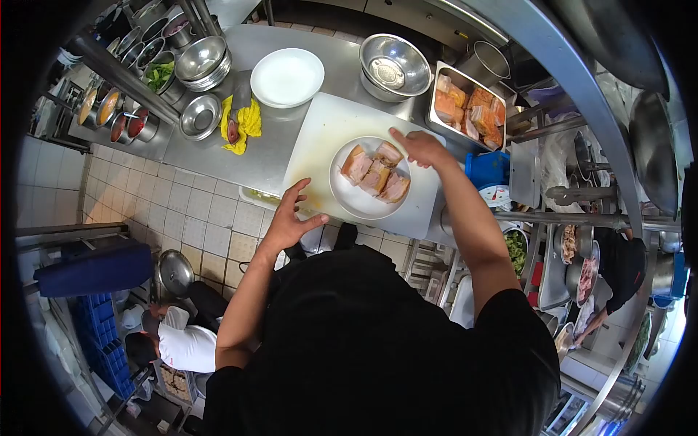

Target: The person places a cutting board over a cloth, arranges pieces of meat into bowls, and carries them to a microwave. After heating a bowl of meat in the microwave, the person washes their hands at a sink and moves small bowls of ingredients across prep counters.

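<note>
While left hand (291, 227) and right hand (425, 148) flank it, meat (376, 174) sits on a plate (349, 200)

As I watch from afar, the chunks of meat lie on the plate near the middle of the frame, atop a white cutting board (327, 116). I see the left hand just left of the plate, thumb and fingers spread well apart. The right hand is at the plate's upper right, fingers also parted; I cannot tell whether it touches the rim. Toward the upper right, a metal tray (465, 138) holds reddish pieces (480, 109). At the top I make out a steel bowl (395, 67), a white dish (287, 76) and, farther left, a yellow cloth (251, 120).
</note>
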`<control>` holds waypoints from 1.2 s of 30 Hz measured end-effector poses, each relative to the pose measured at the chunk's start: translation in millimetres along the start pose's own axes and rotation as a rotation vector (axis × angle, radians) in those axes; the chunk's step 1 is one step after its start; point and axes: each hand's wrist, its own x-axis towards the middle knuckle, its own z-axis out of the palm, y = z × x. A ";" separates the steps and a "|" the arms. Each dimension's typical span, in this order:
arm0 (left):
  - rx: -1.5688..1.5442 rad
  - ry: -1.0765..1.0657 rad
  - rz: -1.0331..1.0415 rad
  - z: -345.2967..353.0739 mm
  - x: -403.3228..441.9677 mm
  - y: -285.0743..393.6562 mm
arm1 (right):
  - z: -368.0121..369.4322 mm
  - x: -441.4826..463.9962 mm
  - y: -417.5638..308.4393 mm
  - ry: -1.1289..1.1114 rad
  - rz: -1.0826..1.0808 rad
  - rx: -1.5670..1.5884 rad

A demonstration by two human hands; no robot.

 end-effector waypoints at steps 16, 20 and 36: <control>-0.112 0.227 -0.128 4.2 -32.0 -1.4 | -93.4 164.0 123.9 0.408 -0.231 0.020; -0.162 0.271 -0.151 10.9 -40.6 -3.0 | -108.2 147.8 111.3 0.275 -0.171 -0.143; -0.155 0.143 -0.063 12.5 -28.2 -3.5 | -0.6 -122.2 71.2 -0.358 -0.322 1.872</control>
